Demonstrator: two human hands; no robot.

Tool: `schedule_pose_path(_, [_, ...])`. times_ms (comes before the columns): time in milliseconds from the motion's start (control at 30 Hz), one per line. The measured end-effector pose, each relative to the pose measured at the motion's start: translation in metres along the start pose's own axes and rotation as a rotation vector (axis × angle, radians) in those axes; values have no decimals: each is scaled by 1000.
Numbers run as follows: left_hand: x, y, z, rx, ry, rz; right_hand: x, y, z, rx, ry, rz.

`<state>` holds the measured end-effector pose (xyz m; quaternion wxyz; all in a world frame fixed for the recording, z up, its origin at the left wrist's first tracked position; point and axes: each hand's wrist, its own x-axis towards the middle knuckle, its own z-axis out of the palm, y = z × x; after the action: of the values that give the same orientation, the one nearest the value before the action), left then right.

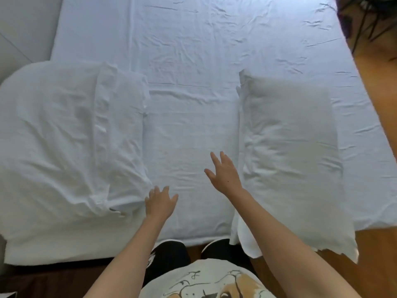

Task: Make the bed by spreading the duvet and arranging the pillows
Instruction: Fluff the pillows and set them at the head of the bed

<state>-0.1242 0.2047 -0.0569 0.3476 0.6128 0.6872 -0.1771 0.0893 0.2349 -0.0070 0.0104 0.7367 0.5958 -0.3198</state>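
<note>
Two plump, creased white pillows, well apart.

Two white pillows lie flat on the wrinkled white-sheeted bed, a crumpled left pillow and a smoother right pillow overhanging the near edge, well apart with bare sheet between.

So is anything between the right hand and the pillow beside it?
Nothing visible. The right hand hovers open next to the right pillow's inner edge, with only bare sheet around it.
</note>
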Motion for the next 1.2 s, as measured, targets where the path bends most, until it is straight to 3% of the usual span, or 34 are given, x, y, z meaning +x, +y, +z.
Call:
schedule_pose_path(200, [-20, 151, 39, -118, -96, 178, -20, 149, -64, -56, 170, 179])
schedule_pose_path(300, [-19, 216, 57, -197, -136, 250, -26, 230, -91, -17, 266, 374])
schedule_pose_path(433, [-8, 280, 78, -402, -242, 264, -31, 318, -115, 147, 288, 602])
schedule_pose_path(533, [2, 306, 93, -384, -274, 291, -30, 365, -120, 406, 274, 736])
schedule_pose_path(667, [23, 322, 106, -483, -255, 214, -13, 404, -114, 662, 211, 741])
schedule_pose_path(767, [34, 330, 105, -571, -264, 265, 2, 409, -105, 765, 210, 665])
schedule_pose_path(900, [34, 331, 90, -638, -187, 321, 2, 377, -113, 1026, 326, 566])
schedule_pose_path(1033, [25, 313, 46, -668, 78, 306, -3, 311, -135, 1177, 407, 417])
schedule_pose_path(1200, [18, 266, -51, -568, 407, 411, -13, 205, -162, 1345, 424, 226])
